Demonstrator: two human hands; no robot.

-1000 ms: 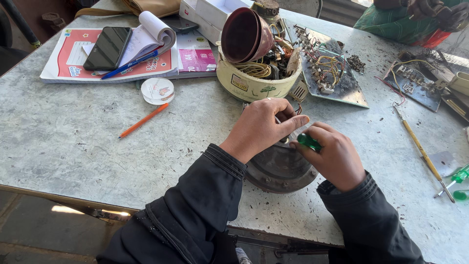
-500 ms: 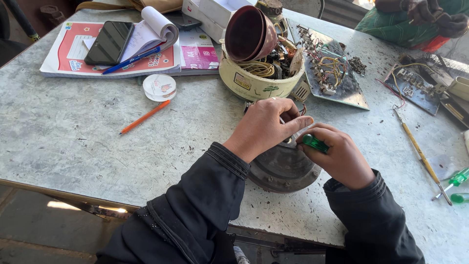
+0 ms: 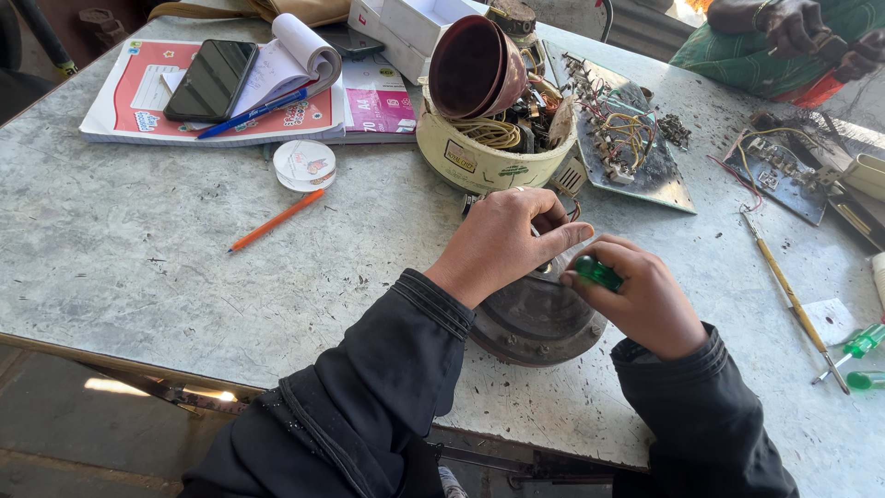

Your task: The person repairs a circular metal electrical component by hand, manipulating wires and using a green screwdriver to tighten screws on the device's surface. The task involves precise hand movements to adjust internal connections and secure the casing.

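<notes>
Hands barely shifted, left hand [image 3: 502, 244] fingers on round grimy metal motor housing [image 3: 539, 323], right hand [image 3: 641, 295] clamped on green-handled screwdriver [image 3: 597, 273]

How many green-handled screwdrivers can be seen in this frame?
3. One green-handled screwdriver is gripped in the right hand over the round metal housing. Two more lie at the table's right edge. Others may be hidden among the clutter.

Two bare hands, left hand [image 3: 498, 242], right hand [image 3: 645, 300], long black sleeves [image 3: 387, 387] with ribbed, stitched cuffs
</notes>
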